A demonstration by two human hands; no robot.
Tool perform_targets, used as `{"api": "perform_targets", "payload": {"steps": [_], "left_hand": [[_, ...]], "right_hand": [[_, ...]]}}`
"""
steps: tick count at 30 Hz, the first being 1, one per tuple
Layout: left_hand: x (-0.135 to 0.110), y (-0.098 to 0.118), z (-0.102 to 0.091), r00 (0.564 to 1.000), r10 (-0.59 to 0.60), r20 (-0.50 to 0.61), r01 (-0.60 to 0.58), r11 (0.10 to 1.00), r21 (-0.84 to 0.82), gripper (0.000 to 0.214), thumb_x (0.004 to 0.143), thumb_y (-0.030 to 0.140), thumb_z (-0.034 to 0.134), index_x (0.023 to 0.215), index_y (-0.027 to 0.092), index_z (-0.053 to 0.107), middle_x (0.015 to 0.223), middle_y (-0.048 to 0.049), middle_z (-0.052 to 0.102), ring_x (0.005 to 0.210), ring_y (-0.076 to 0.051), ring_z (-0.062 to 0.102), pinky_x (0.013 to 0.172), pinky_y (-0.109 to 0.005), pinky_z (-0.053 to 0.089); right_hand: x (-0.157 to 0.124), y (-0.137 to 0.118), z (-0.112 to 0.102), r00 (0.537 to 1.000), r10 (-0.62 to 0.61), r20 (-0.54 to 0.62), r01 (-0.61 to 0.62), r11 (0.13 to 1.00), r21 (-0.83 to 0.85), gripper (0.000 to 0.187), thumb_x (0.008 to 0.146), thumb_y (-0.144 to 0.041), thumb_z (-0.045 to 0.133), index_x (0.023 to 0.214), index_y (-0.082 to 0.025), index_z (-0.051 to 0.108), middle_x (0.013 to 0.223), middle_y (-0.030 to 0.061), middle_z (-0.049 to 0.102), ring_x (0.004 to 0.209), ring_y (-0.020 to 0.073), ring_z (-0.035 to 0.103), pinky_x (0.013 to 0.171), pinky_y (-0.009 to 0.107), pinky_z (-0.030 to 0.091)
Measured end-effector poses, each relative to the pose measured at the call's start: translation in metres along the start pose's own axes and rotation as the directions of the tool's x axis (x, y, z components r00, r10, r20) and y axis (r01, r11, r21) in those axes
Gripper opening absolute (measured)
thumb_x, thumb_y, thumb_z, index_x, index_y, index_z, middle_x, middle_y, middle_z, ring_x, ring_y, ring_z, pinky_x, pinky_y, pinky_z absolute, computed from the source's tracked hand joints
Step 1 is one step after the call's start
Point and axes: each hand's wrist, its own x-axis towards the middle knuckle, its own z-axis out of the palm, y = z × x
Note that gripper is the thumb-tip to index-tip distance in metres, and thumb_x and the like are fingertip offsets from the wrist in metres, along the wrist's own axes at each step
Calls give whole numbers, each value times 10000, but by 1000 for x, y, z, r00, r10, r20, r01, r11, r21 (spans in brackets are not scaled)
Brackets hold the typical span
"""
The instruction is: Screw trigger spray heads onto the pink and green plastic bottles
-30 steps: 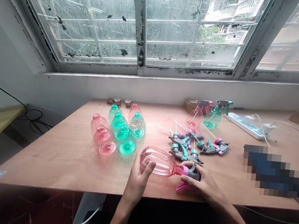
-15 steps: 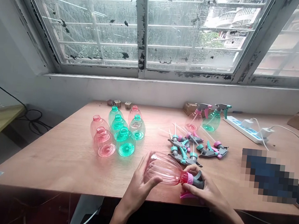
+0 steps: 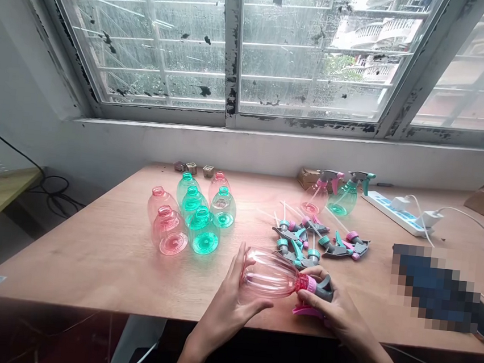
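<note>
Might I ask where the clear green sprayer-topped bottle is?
In the head view, that green bottle stands toward the back right of the wooden table, between the upright clear pink spray bottle and the white plastic power strip.

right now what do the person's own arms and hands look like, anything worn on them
The left hand and right hand are both ungloved, with no rings visible. The left forearm and right forearm show no sleeve, watch or bracelet.
</note>
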Motion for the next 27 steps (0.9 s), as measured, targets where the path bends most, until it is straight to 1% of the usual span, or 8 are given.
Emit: {"api": "perform_targets", "payload": {"steps": [3, 6, 9, 15, 17, 21, 24, 27], "left_hand": [[2, 0, 3, 999, -35, -30, 35, 999, -25, 1171, 814, 408, 852, 1659, 288, 50, 1724, -132, 232, 1529, -334, 362, 1267, -509, 299], [4, 1, 4, 999, 1, -53, 6, 993, 119, 1006, 842, 405, 825, 1636, 277, 222, 1688, -122, 319, 1528, -342, 360, 1276, -516, 280], [5, -1, 3, 998, 44, -51, -33, 981, 190, 910, 894, 331, 775, 1630, 328, 240, 1671, -91, 349, 1519, -322, 382, 1271, -506, 293], [5, -11, 3, 999, 48, -24, -48, 999, 11, 861, 975, 195, 609, 1652, 361, 103, 1639, -108, 405, 1374, -258, 573, 1173, -462, 447], [4, -10, 2, 999, 31, -26, -32, 999, -17, 893, 967, 223, 635, 1655, 350, 81, 1653, -115, 387, 1387, -268, 560, 1185, -473, 429], [2, 3, 0, 998, -32, 49, 34, 998, -52, 1128, 861, 332, 809, 1659, 314, 13, 1696, -137, 307, 1473, -303, 461, 1251, -488, 327], [-1, 12, -2, 996, -52, 78, 57, 996, -73, 1103, 866, 402, 801, 1664, 258, 52, 1696, -166, 290, 1517, -325, 390, 1268, -498, 285], [-2, 15, -3, 996, -43, 75, 46, 998, -49, 1025, 904, 435, 753, 1662, 240, 93, 1680, -176, 309, 1507, -336, 397, 1266, -516, 279]], "right_hand": [[0, -2, 1, 1000, 4, 3, -4, 999, -39, 421, 767, -456, 877, 1026, -204, 661, 858, 19, 723, 770, 211, 688, 696, 328, 606], [1, -2, 1, 999, 39, -7, -39, 999, 28, 441, 769, -467, 875, 1039, -201, 650, 873, 36, 755, 817, 230, 713, 713, 326, 608], [2, -1, 0, 998, 60, -22, -58, 995, 85, 469, 753, -468, 889, 1050, -206, 639, 843, 27, 760, 814, 232, 727, 708, 317, 607], [1, 2, -2, 999, 37, 23, -38, 999, 10, 445, 749, -464, 892, 1030, -206, 663, 838, 11, 727, 781, 221, 710, 698, 329, 617], [1, 3, -3, 999, 23, 23, -22, 1000, -12, 429, 754, -457, 890, 1023, -206, 670, 835, 7, 725, 775, 208, 699, 697, 312, 611], [1, 2, -2, 999, 29, 23, -29, 1000, 5, 421, 763, -459, 881, 1027, -211, 667, 847, 6, 723, 783, 206, 688, 693, 310, 618], [0, -1, -1, 999, 3, 34, -3, 1000, -18, 409, 765, -464, 877, 1010, -206, 675, 851, 9, 714, 774, 209, 686, 687, 317, 625], [-1, -3, 0, 1000, 4, 20, -4, 1000, 6, 418, 754, -475, 881, 1001, -207, 676, 836, 7, 700, 744, 205, 679, 660, 322, 630]]}}
